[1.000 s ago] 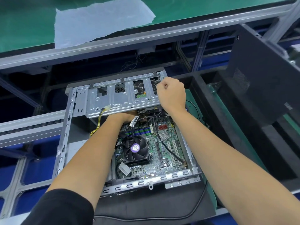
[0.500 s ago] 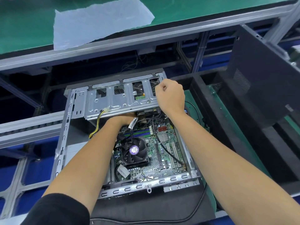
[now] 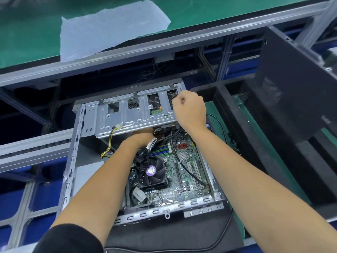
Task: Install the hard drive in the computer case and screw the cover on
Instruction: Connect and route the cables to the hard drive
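Observation:
The open computer case (image 3: 72, 161) lies flat with its motherboard and black fan exposed. At its far end sits the silver drive cage (image 3: 127, 117). The hard drive (image 3: 165, 129) sits inside the cage, its end showing below the cage's near edge. My left hand (image 3: 144, 136) reaches under that near edge, so its fingers are hidden. My right hand (image 3: 189, 109) lies on the cage's right end, fingers curled round the far right corner. The black side cover (image 3: 295, 84) leans upright at the right.
A yellow-black power cable (image 3: 109, 141) hangs from the cage's left part. A black cable (image 3: 228, 227) runs round the case's near right corner. A black foam tray (image 3: 255, 143) lies to the right. A green bench with a pale sheet (image 3: 109, 28) overhangs at the back.
Both hands stay where they were at the drive cage; only the view shifts a little.

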Motion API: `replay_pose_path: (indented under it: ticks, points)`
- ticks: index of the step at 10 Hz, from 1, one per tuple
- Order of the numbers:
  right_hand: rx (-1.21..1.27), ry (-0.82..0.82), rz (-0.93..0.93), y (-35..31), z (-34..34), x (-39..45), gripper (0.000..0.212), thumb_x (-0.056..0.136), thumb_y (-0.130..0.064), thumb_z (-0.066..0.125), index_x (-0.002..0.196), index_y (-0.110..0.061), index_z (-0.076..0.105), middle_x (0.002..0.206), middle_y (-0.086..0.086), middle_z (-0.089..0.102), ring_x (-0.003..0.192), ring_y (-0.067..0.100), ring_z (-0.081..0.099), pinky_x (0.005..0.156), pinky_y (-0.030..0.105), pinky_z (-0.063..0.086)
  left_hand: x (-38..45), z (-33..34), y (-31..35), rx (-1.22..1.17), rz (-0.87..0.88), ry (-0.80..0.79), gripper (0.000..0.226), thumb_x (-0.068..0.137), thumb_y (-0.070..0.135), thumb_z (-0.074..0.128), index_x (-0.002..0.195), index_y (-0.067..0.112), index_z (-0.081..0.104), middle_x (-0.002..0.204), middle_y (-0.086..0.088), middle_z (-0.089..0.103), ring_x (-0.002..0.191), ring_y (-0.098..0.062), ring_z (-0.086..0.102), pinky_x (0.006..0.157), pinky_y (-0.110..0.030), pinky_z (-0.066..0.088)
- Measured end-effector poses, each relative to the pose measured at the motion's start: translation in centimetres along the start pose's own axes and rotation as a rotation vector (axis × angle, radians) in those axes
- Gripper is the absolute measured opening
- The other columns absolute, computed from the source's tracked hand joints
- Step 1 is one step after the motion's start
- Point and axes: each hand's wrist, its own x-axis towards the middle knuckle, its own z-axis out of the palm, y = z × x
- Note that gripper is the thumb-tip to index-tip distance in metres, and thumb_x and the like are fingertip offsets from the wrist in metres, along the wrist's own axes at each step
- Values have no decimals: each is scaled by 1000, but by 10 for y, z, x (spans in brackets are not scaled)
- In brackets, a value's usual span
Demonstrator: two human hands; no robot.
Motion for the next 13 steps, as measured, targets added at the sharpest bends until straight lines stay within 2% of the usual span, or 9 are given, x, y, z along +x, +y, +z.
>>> replay_pose_path:
  ticks: [2, 3, 4, 6, 7, 8, 9, 10, 13]
  points:
    - [0, -5, 7, -1, -1, 0, 21, 89, -16, 52, 69, -12, 59, 62, -1, 59, 56, 16, 50, 49, 25, 34, -1, 1, 3, 13, 38, 47, 18, 98, 16, 44, 83, 14, 55, 94, -6, 48, 73, -16, 43, 73, -25, 33]
    - [-8, -2, 4, -2, -2, 0, 20, 89, -16, 52, 72, -10, 61, 63, 1, 61, 60, 22, 55, 53, 28, 41, 0, -3, 4, 65, 19, 5, 22, 97, 17, 43, 91, 8, 62, 104, -16, 58, 71, -15, 47, 65, -24, 36]
    - [-8, 1, -4, -2, -2, 0, 20, 89, -16, 53, 73, -8, 62, 64, 4, 62, 62, 25, 59, 56, 32, 47, 0, -5, 3, 59, 30, -29, 25, 98, 24, 44, 116, 12, 57, 133, -12, 52, 106, -23, 52, 83, -24, 32]
    - [-16, 7, -1, -2, -1, 0, 20, 89, -17, 53, 73, -10, 62, 62, 1, 61, 61, 24, 58, 56, 30, 45, 2, -7, -2, 100, 67, -30, 47, 99, 29, 44, 143, 14, 38, 150, -9, 35, 137, -25, 33, 108, -34, 26]
    - [-19, 11, -3, -2, 0, 1, 20, 89, -17, 53, 74, -10, 63, 64, 1, 62, 62, 23, 59, 57, 32, 46, 3, -4, 0, 70, 106, -14, 49, 97, 33, 50, 141, 14, 40, 147, -7, 39, 130, -22, 39, 101, -31, 30]
    - [-16, 13, -4, -2, 0, 1, 19, 89, -17, 53, 74, -10, 63, 65, 2, 62, 63, 24, 58, 58, 32, 47, -1, -4, 2, 225, 155, -14, 44, 94, 30, 57, 134, 14, 48, 131, -8, 52, 99, -14, 45, 86, -25, 32]
    - [-14, 11, -4, -2, -1, 0, 20, 89, -16, 53, 74, -8, 63, 65, 4, 63, 64, 25, 58, 57, 31, 44, 5, 5, -3, 366, 14, -88, 36, 101, 29, 41, 130, 10, 50, 114, -3, 52, 88, -9, 47, 82, -18, 39]
    - [-17, 9, -3, -2, -2, 0, 20, 88, -15, 52, 72, -8, 62, 64, 4, 61, 63, 26, 57, 55, 28, 41, 10, 4, -1, -197, -13, 146, 25, 97, 40, 47, 107, 20, 56, 96, 6, 47, 83, -11, 44, 78, -24, 39]
    - [-14, 10, -3, -3, -2, -1, 20, 88, -16, 52, 73, -8, 63, 64, 4, 62, 61, 25, 58, 53, 28, 42, 16, 11, -8, -134, -1, 84, 46, 92, 45, 54, 131, 21, 50, 135, -3, 51, 118, -21, 49, 103, -37, 37]
